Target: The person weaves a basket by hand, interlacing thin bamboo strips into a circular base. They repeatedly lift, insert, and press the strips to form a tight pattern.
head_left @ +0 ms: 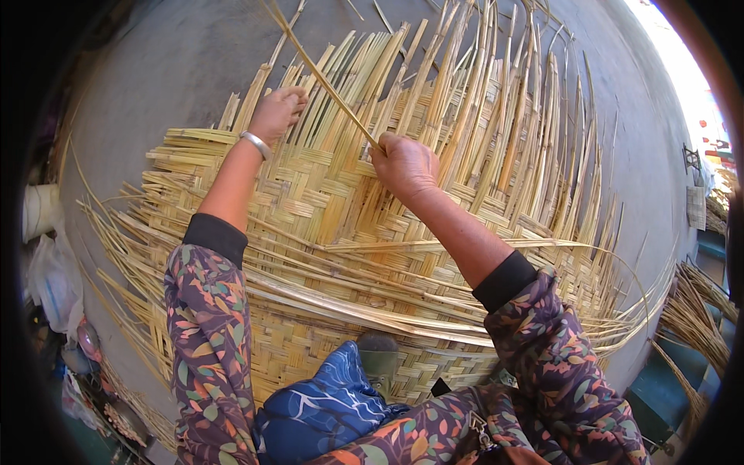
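Note:
A large mat (298, 182) of flat split-reed strips lies on the floor before me, woven in a slanting pattern. Its upright strips (504, 116) fan out loose at the far edge. My right hand (407, 167) is closed in a fist over the middle of the mat, gripping one long reed strip (325, 84) that slants up to the far left. My left hand (279, 115), with a silver bangle on the wrist, is at the far-left edge beside the upright strip ends. Its fingers are bent together, and what they pinch is hidden.
Long loose strips (372, 308) lie across the near part of the mat. A shoe (380, 364) rests on it by my blue patterned cloth (333, 403). Plastic bags (56, 279) and odds and ends stand at the left. Reed bundles (697, 310) lie at the right.

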`<state>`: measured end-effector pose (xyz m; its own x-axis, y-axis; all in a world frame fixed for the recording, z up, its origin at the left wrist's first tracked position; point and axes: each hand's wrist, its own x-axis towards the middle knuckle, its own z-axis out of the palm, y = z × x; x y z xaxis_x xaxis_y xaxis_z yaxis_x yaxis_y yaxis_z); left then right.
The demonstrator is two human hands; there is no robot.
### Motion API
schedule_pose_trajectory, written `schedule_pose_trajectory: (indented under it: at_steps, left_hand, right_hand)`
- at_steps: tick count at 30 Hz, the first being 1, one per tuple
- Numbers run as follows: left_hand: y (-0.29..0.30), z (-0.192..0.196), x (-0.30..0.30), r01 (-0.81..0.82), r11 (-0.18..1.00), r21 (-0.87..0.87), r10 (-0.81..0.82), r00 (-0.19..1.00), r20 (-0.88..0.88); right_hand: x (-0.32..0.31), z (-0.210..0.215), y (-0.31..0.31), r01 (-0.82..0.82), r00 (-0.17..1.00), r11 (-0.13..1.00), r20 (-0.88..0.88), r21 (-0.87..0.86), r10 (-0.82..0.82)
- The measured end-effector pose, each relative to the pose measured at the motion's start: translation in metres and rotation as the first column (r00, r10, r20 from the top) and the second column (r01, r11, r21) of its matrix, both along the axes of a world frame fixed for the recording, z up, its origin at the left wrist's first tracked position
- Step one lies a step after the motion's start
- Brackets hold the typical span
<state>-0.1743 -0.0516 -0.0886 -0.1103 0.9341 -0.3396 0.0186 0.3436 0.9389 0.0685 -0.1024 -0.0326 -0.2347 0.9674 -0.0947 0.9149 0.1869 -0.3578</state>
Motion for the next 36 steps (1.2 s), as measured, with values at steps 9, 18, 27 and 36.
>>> schedule_pose_trajectory:
  at_steps: [9, 18, 27, 36]
  left_hand:
    - [0.04, 0.023, 0.032, 0.297, 0.91, -0.289, -0.409, 0.755, -0.512]
    - [0.03, 0.013, 0.011, 0.315, 0.945, -0.091, -0.31, 0.948, 0.065]
    - [0.027, 0.017, 0.027, 0.128, 0.988, -0.091, -0.13, 0.991, -0.016]
    - [0.019, 0.031, -0.003, 0.373, 0.919, 0.128, -0.383, 0.766, 0.516]
  right_hand:
    - [0.005, 0.009, 0.0, 0.193, 0.975, 0.965, -0.071, -0.177, -0.208]
    - [0.008, 0.0, -0.01, 0.206, 0.963, 0.977, -0.167, -0.055, -0.213]
    - [0.011, 0.008, -0.017, 0.185, 0.951, 0.981, -0.243, -0.049, -0.192]
    - [0.013, 0.008, -0.015, 0.207, 0.942, 0.976, -0.256, -0.068, -0.218]
